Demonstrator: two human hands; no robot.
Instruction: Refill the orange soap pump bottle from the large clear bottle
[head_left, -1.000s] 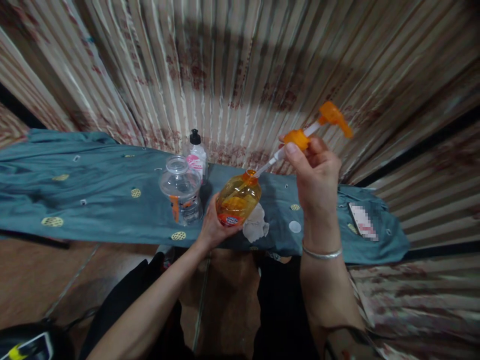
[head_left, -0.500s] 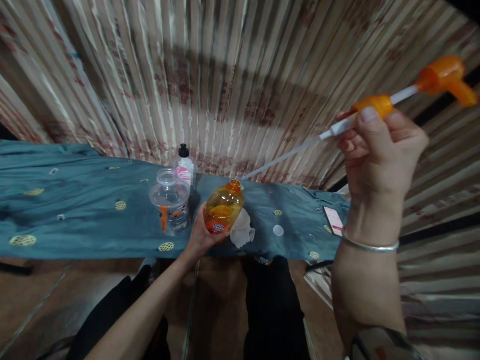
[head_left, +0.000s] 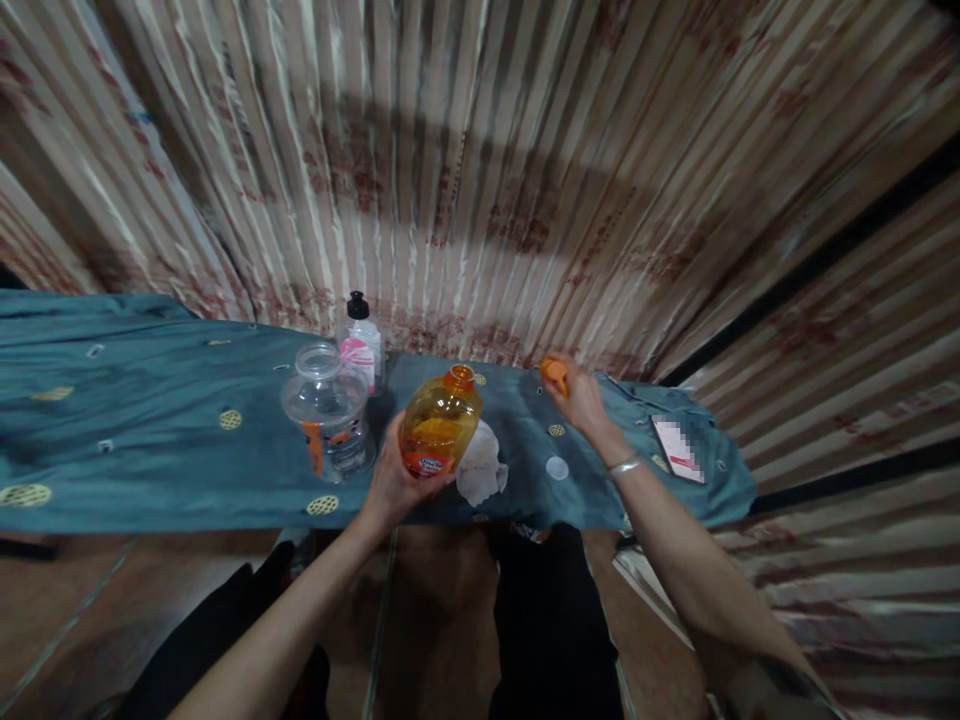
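Observation:
My left hand (head_left: 397, 475) is wrapped round the lower part of an orange see-through bottle (head_left: 442, 420), which tilts a little to the right. Its neck is uncapped, and amber liquid shows inside. Over the back right of the table, my right hand (head_left: 583, 398) is closed on an orange pump head (head_left: 556, 374); the dip tube cannot be made out from here. A crumpled white tissue (head_left: 482, 465) lies just right of the bottle, partly behind it. To the left stands a clear wide plastic jar (head_left: 326, 410) with an open mouth.
A white bottle with a black pump top (head_left: 360, 345) stands behind the jar. On the teal tablecloth (head_left: 180, 420) lie a small white disc (head_left: 557, 468) and, at the right, a phone (head_left: 679, 448). A pleated curtain (head_left: 420, 180) hangs close behind the table.
My right hand has swung down and away from me, carrying the orange pump from high at the right to the table's back. My left hand still holds the bottle, nearly unmoved.

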